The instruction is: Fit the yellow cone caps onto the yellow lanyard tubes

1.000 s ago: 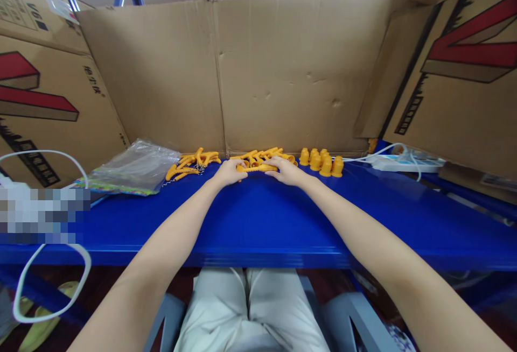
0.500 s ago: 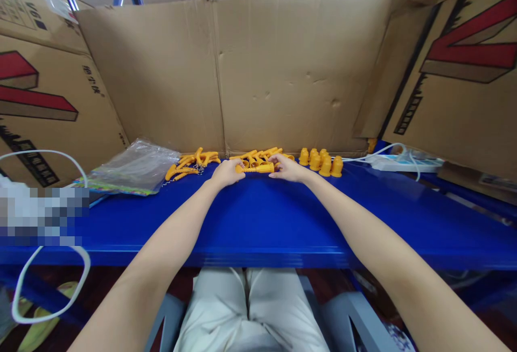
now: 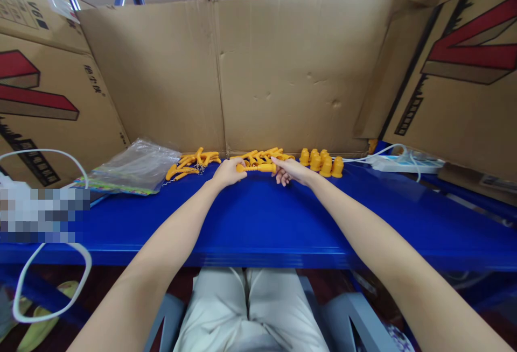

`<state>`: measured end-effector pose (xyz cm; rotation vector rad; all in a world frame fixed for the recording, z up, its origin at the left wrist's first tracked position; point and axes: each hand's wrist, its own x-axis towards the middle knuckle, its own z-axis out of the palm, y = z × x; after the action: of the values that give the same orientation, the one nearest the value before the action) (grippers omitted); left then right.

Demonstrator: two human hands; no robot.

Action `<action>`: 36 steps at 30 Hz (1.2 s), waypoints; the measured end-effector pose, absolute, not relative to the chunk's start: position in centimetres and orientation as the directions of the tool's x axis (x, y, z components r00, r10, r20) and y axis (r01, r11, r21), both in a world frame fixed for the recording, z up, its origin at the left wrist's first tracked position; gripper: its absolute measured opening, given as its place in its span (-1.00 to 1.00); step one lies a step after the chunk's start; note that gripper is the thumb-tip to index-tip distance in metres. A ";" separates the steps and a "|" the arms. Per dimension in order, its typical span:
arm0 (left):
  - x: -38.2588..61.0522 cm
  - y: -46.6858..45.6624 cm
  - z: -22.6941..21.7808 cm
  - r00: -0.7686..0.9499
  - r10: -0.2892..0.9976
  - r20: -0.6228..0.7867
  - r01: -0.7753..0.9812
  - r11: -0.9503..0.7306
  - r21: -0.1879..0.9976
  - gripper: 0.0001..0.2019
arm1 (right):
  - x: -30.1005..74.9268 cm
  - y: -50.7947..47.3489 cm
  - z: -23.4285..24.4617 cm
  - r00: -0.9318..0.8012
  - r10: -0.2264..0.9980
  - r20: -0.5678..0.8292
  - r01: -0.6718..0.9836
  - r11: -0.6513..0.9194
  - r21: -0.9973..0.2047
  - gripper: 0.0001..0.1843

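Observation:
Between my hands lies a yellow plastic corkscrew piece (image 3: 260,168), held level just above the blue table. My left hand (image 3: 229,173) is closed round its left end. At its wider right end, my right hand (image 3: 291,171) pinches with thumb and forefinger, the other fingers curled below. Behind my hands lie several yellow handle parts (image 3: 254,155). To the left is a pile of yellow corkscrew handles (image 3: 181,170) with metal spirals. Several yellow bell-shaped caps (image 3: 325,166) stand upright to the right of my right hand.
The blue table (image 3: 258,217) has a cardboard wall (image 3: 299,72) along its back and printed cartons at both sides. Clear plastic bags (image 3: 137,166) lie at left. A white power strip (image 3: 404,163) with cables sits at right. A white cable loop (image 3: 86,271) hangs at the left edge.
My right hand has turned at the piece's right end, its lower fingers curling under and its thumb now on top. The left hand keeps its hold in about the same place.

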<state>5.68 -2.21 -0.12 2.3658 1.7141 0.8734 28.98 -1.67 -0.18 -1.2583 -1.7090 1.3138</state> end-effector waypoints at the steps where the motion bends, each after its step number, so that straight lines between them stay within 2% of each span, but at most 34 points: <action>1: 5.7 -2.1 -0.1 0.202 0.896 0.395 0.841 -0.365 0.398 -0.72 | 29.0 -1.6 -0.2 -0.340 0.938 -0.071 0.302 0.038 -0.952 -0.40; 5: 5.6 -2.0 -0.2 0.186 0.901 0.391 0.838 -0.353 0.416 -0.72 | 29.1 -1.7 0.1 -0.367 0.927 -0.078 0.290 0.035 -0.956 -0.40; 10: 5.5 -2.1 -0.1 0.179 0.907 0.380 0.849 -0.338 0.405 -0.71 | 29.3 -2.2 0.5 -0.418 0.903 -0.094 0.315 0.047 -0.948 -0.60; 15: 5.5 -2.1 -0.1 0.203 0.895 0.396 0.855 -0.359 0.373 -0.72 | 29.0 -2.2 0.2 -0.369 0.922 -0.118 0.353 0.021 -0.935 -0.39; 20: 5.7 -2.1 -0.1 0.202 0.899 0.389 0.867 -0.349 0.356 -0.70 | 29.3 -1.9 0.0 -0.374 0.911 -0.174 0.394 -0.014 -0.919 -0.30; 22: 5.7 -2.1 -0.1 0.191 0.903 0.386 0.867 -0.339 0.365 -0.70 | 29.5 -1.8 0.0 -0.410 0.893 -0.187 0.368 -0.026 -0.930 -0.40; 25: 5.7 -2.1 -0.2 0.184 0.911 0.370 0.866 -0.328 0.377 -0.69 | 29.7 -1.6 -0.1 -0.437 0.893 -0.110 0.275 0.017 -0.961 -0.67; 29: 5.7 -2.1 -0.1 0.194 0.907 0.374 0.868 -0.336 0.366 -0.70 | 29.4 -1.6 -0.2 -0.404 0.914 -0.032 0.207 0.058 -0.977 -0.76; 33: 5.9 -2.4 0.0 0.217 0.897 0.385 0.873 -0.355 0.335 -0.70 | 29.1 -1.6 -0.3 -0.347 0.933 -0.094 0.265 0.002 -0.964 -0.46; 36: 6.1 -2.6 0.1 0.213 0.903 0.374 0.877 -0.345 0.334 -0.70 | 28.8 -1.7 -0.3 -0.286 0.950 -0.126 0.309 -0.033 -0.950 -0.39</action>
<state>6.11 -2.62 0.11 2.4070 1.7679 0.7997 28.81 -1.66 -0.26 -1.3379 -1.6337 1.3398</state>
